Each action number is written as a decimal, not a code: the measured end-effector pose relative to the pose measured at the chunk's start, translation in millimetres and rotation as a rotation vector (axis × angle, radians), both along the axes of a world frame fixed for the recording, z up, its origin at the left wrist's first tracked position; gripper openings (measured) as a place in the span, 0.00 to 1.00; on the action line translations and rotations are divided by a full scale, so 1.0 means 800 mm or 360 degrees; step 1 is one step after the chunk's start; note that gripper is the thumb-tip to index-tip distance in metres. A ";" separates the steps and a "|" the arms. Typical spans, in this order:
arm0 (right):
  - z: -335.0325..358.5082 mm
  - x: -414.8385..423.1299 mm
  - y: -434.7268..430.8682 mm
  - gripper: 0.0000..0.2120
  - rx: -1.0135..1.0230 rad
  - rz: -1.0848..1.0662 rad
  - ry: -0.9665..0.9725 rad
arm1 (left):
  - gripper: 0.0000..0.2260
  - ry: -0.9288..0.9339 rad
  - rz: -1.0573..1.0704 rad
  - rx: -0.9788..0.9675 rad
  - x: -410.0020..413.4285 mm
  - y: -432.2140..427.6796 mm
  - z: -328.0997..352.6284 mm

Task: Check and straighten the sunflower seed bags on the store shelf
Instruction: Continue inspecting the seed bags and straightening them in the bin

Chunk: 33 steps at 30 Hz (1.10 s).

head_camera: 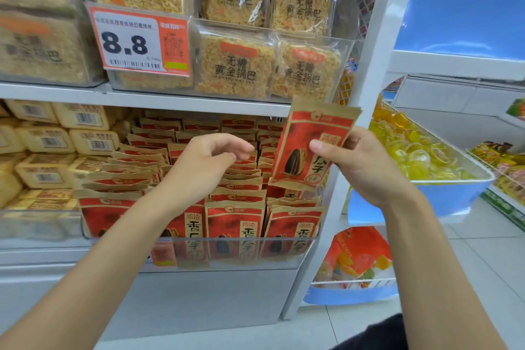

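Checking: your right hand [360,165] pinched a red-and-tan paper sunflower-seed bag [298,133]; left hand [207,162] fingers hung loose, seemingly empty. Next: reseat upright.

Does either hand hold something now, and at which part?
The right hand holds one seed bag at its right edge, about mid-height, thumb on the front. The left hand holds nothing, fingers loosely curled over the shelved bags.
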State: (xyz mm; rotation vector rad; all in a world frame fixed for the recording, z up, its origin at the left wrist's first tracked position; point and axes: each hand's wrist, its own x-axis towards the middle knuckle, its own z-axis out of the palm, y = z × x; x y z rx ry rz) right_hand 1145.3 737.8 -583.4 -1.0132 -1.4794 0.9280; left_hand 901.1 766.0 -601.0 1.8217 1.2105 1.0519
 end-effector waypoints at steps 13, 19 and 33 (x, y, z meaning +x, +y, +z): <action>-0.022 -0.009 0.006 0.06 -0.0028 -0.0420 -0.1197 | 0.16 0.0211 -0.0268 0.0135 0.004 -0.009 -0.009; -0.028 -0.017 0.015 0.02 -0.0280 -0.0452 -0.1438 | 0.16 0.0846 -0.0269 0.0264 0.012 -0.010 -0.015; -0.024 -0.014 0.030 0.08 0.0007 -0.0623 -0.1458 | 0.19 0.1166 -0.0248 0.0347 0.014 -0.008 -0.017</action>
